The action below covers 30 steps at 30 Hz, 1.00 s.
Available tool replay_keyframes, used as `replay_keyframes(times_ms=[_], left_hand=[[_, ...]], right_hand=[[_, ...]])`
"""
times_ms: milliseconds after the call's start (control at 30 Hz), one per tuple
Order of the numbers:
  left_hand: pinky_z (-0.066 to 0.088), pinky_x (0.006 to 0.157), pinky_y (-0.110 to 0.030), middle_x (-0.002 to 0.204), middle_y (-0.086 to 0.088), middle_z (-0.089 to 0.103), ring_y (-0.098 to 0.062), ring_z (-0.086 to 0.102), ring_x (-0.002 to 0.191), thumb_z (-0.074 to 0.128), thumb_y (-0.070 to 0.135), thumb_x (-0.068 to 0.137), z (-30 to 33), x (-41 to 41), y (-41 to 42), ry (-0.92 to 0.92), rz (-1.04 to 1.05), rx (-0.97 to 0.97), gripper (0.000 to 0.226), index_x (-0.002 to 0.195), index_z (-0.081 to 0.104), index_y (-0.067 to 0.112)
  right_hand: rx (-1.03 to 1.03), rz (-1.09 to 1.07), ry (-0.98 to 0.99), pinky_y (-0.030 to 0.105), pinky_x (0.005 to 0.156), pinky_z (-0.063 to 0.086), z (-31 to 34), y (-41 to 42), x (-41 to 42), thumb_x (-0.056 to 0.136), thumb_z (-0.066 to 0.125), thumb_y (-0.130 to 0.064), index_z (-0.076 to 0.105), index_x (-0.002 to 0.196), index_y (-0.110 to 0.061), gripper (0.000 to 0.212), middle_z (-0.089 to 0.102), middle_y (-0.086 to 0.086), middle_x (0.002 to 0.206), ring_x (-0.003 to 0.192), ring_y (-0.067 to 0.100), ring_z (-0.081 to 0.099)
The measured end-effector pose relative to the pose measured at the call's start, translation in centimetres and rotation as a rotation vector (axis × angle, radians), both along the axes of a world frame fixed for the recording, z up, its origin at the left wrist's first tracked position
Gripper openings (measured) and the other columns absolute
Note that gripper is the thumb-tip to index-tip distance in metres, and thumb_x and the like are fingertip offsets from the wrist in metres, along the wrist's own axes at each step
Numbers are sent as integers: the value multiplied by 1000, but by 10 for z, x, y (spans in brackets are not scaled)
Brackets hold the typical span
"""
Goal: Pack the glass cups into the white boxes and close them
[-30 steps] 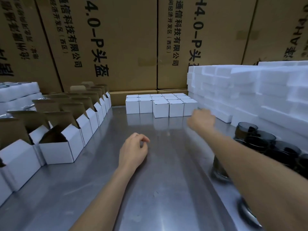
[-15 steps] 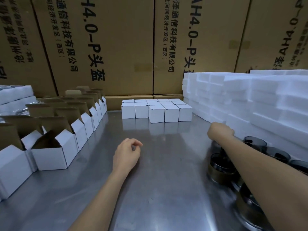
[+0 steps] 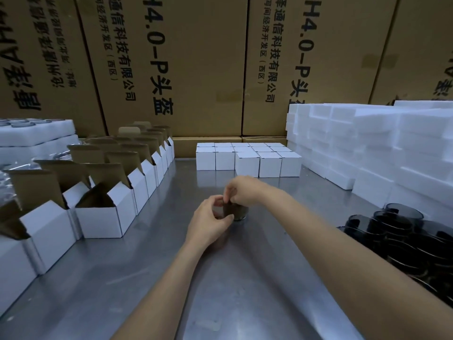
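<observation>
Fingers [image 3: 229, 217] of left hand [image 3: 208, 223] curled round the side of a dark glass cup [image 3: 236, 212], thumb near its rim; right hand [image 3: 245, 190] fingers pinch the cup's rim from above. Both hands hold the same cup, which stands upright on the metal table [image 3: 245, 290], centre of view, bottom touching the surface. Cup partly hidden by both hands and a bit blurred, contents cannot tell

Open white boxes [image 3: 103, 212] in rows on the left side of the table, brown flaps up, running back toward the wall; nearest open box just left of the left hand, apart from it. Closed white boxes [image 3: 247, 160] grouped at the back centre, touching one another, beyond the hands, well apart from the cup

More dark glass cups [image 3: 397, 231] crowded at the right edge, beside the right forearm, some seem stacked. White foam blocks [image 3: 367, 143] piled high at back right, next to the closed boxes. White foam trays [image 3: 36, 136] at far left behind the open boxes, with clear plastic below them

Large brown cartons [image 3: 196, 69] with black printed text stand behind the table as a wall
</observation>
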<state>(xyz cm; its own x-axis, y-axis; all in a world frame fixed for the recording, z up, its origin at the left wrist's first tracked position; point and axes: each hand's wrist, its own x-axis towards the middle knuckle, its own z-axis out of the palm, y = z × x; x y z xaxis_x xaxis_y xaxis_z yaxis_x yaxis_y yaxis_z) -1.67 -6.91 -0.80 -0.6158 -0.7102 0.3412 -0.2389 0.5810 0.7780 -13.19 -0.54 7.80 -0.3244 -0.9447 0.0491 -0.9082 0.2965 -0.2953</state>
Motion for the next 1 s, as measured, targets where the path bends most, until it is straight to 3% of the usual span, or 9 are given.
replay_keyframes(times_ms=[100,233,300,433,533,667,800,900,1000], left_hand=[[50,85,-33,117,8,61,-16,60,94,75,21,76,1,2,-1,37,-13,41,54,125,54,25],[48,92,-32,122,8,59,-15,61,101,78,18,73,0,3,-1,56,-58,83,62,128,51,28],[48,95,-34,125,9,59,-14,60,104,78,18,72,-2,2,-2,41,-59,85,65,130,50,29],[46,100,-41,130,7,58,-14,58,115,84,22,68,-3,0,-4,41,-96,131,74,132,47,26],[46,99,-43,129,6,59,-16,57,117,85,34,61,-3,1,-2,7,-130,134,82,132,45,24],[51,91,-43,119,10,62,-18,61,111,76,43,53,-1,4,1,10,-148,115,77,124,47,31],[47,98,-42,117,15,61,-13,60,110,81,28,61,-1,5,1,32,-189,50,73,123,44,37],[47,98,-31,114,20,58,-8,61,107,80,7,69,-1,5,1,82,-239,31,73,119,39,41],[46,92,-17,115,19,55,4,60,102,76,-2,73,-1,4,1,113,-287,46,73,124,37,33]], right_hand=[[-245,-28,-196,31,85,49,-9,0,2,91,49,-9,59,90,-27,21,65,1,111,103,18,57],[-754,-395,-646,30,88,43,-45,10,-8,87,40,-1,57,100,-22,30,65,2,114,104,17,56],[-765,-491,-735,34,96,44,-69,16,-10,88,41,-4,60,104,-22,30,65,4,116,111,21,57],[-629,-300,-830,33,100,44,-84,18,-9,82,49,2,57,119,-14,41,63,2,120,116,18,57],[-514,-206,-737,33,99,45,-84,22,-11,78,65,-5,54,128,-16,52,61,1,121,114,18,57],[-442,-115,-652,33,99,45,-86,29,-13,71,82,-26,59,118,-20,53,60,3,120,110,16,58],[-538,-91,-735,25,92,48,-85,32,-9,65,86,-13,50,108,-22,57,61,-7,113,98,9,62],[-608,-96,-656,15,83,44,-88,32,-5,62,88,-11,45,105,-25,62,60,-8,111,93,6,60],[-657,-105,-576,23,87,43,-89,34,-4,61,87,-12,43,105,-24,63,59,-4,113,104,12,55]])
